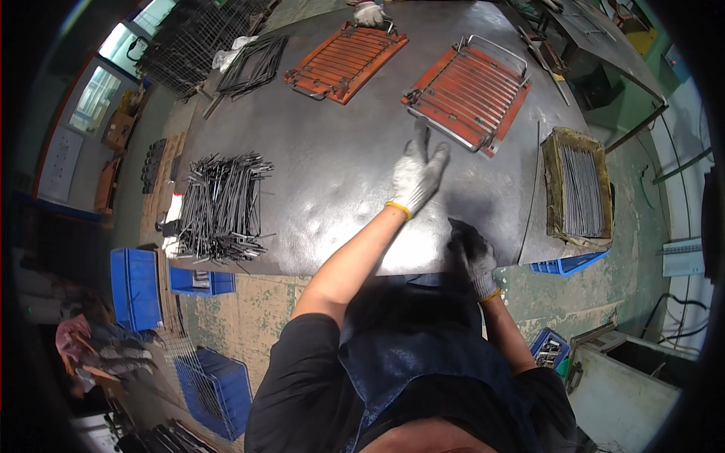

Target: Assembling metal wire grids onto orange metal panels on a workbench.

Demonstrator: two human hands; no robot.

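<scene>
left hand reaching over steel table toward red frame jig; right hand resting at near edge.

left hand (417, 172), light work glove, is stretched out over the dark steel table (317, 174) with fingers spread open, holding nothing. the red frame jig (468, 92) lies just beyond and slightly right of its fingertips, close but apart; its long axis runs from near-left to far-right, with the near-left corner and bright wire edge closest to the hand. right hand (472, 257), dark glove, sits at the near table edge, fingers loosely curled, nothing visibly held; it is well apart from the jig, so the left hand is clearly nearer. a second red jig (346, 62) lies far left, a bundle of dark rods (223, 205) at left, a tray of straight wires (580, 189) at right.
</scene>
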